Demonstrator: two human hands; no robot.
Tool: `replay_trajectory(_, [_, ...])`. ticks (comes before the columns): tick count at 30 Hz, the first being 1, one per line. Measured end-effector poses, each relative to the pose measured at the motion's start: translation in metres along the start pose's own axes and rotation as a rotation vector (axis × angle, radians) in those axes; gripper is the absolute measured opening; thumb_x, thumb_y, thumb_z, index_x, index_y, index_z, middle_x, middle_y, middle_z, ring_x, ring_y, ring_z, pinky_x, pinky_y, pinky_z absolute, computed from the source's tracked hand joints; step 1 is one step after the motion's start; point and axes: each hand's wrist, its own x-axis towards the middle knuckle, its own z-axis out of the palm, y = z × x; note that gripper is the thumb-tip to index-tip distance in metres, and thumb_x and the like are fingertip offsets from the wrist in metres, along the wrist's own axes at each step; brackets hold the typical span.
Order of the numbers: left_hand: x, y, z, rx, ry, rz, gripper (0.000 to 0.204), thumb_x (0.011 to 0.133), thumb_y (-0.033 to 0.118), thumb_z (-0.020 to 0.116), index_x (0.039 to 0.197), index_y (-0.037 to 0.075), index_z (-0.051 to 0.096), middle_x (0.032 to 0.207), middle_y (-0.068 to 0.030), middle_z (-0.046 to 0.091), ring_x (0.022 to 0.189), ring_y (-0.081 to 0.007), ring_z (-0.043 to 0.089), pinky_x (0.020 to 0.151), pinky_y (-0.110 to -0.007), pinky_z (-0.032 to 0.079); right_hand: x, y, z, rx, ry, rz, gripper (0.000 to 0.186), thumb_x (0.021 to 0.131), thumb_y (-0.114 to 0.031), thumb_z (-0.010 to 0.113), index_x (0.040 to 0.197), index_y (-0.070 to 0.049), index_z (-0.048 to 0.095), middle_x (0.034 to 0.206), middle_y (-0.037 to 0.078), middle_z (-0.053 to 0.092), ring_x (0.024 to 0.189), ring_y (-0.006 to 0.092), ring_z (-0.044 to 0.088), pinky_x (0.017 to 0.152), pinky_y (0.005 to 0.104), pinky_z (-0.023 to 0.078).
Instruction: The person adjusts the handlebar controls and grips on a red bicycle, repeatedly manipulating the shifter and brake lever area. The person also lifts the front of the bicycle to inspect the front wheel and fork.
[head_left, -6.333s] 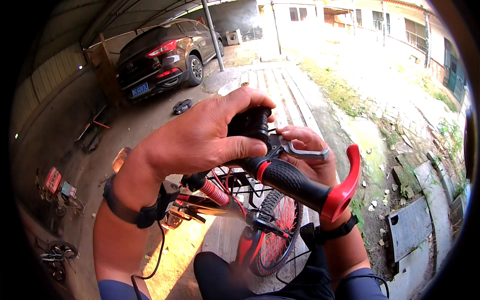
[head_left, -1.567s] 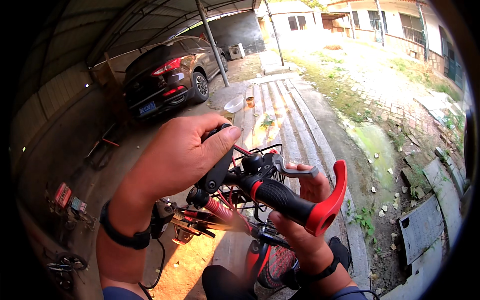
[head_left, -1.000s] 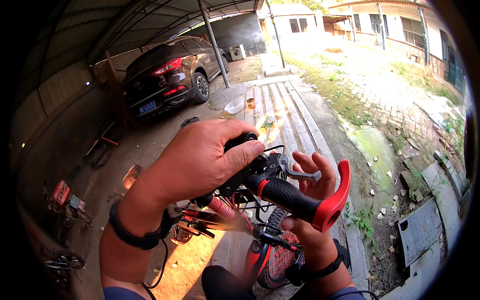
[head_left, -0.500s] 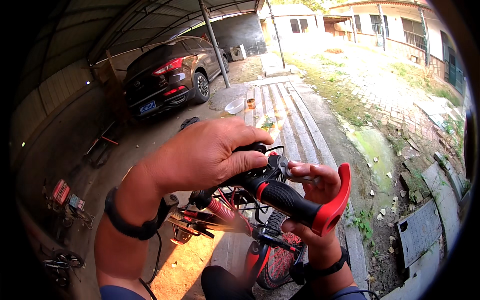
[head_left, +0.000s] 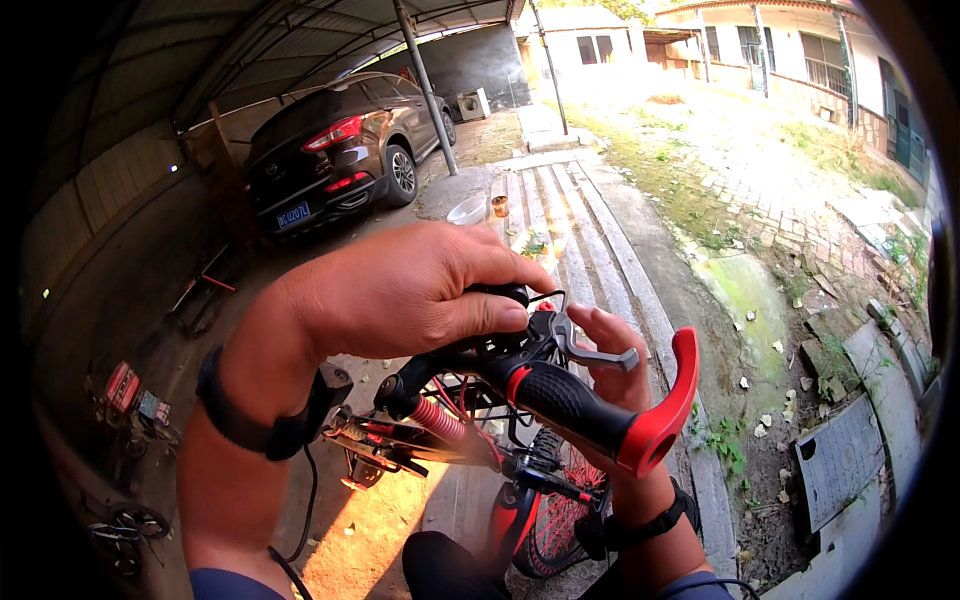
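A bicycle handlebar with a black ribbed grip (head_left: 565, 400) ending in a red bar end (head_left: 662, 415) sits in the middle of the view. My left hand (head_left: 400, 290) reaches over the handlebar from the left. Its thumb and forefinger pinch a black rounded part (head_left: 508, 294) on the bar; the palm hides the rest. A grey brake lever (head_left: 595, 352) sticks out beside the grip. Behind the lever is my right hand (head_left: 612, 375), its fingers stretched upward and its thumb hidden by the grip. The spoked wheel (head_left: 565, 500) and red coil spring (head_left: 438, 418) show below.
A dark car (head_left: 340, 140) stands under the roof, by a metal post (head_left: 428, 90). Stone slabs (head_left: 590, 230) run ahead, with a clear plastic bowl (head_left: 467, 210) and a small brown container (head_left: 499, 206). Child-size vehicles (head_left: 125, 390) stand at the left.
My right fingers have come off the brake lever and straightened behind it; the lever now shows whole. My left hand has shifted slightly left, still pinching the black part.
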Motion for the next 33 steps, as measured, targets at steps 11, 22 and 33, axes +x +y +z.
replay_trajectory(11, [0.006, 0.022, 0.007, 0.189, 0.272, -0.337, 0.028, 0.1, 0.027, 0.059, 0.102, 0.001, 0.069, 0.076, -0.0109, 0.066, 0.067, -0.0194, 0.06, 0.066, -0.033, 0.049, 0.005, 0.009, 0.007, 0.272, -0.095, 0.163, 0.07, 0.086, -0.005, 0.075, 0.146, -0.011, 0.039, 0.151, 0.017, 0.04, 0.127, 0.0314, 0.055, 0.103, 0.0461, 0.053])
replay_trajectory(22, [-0.011, 0.005, 0.006, 0.204, 0.129, 0.051, 0.032, 0.097, 0.023, 0.064, 0.121, 0.002, 0.064, 0.09, -0.0123, 0.06, 0.081, -0.0262, 0.061, 0.074, -0.035, 0.049, 0.003, -0.004, -0.004, 0.442, 0.035, 0.215, 0.052, 0.097, -0.024, 0.064, 0.139, 0.0, 0.046, 0.141, 0.017, 0.052, 0.131, 0.0294, 0.051, 0.112, 0.0462, 0.037])
replay_trajectory(33, [-0.008, -0.004, 0.004, 0.119, 0.074, 0.14, 0.032, 0.096, 0.016, 0.064, 0.124, 0.001, 0.062, 0.105, -0.0136, 0.06, 0.093, -0.0278, 0.061, 0.084, -0.035, 0.05, 0.007, -0.006, -0.006, 0.152, -0.013, 0.111, 0.029, 0.097, -0.017, 0.06, 0.123, -0.004, 0.058, 0.138, 0.018, 0.052, 0.126, 0.0292, 0.054, 0.108, 0.0432, 0.04])
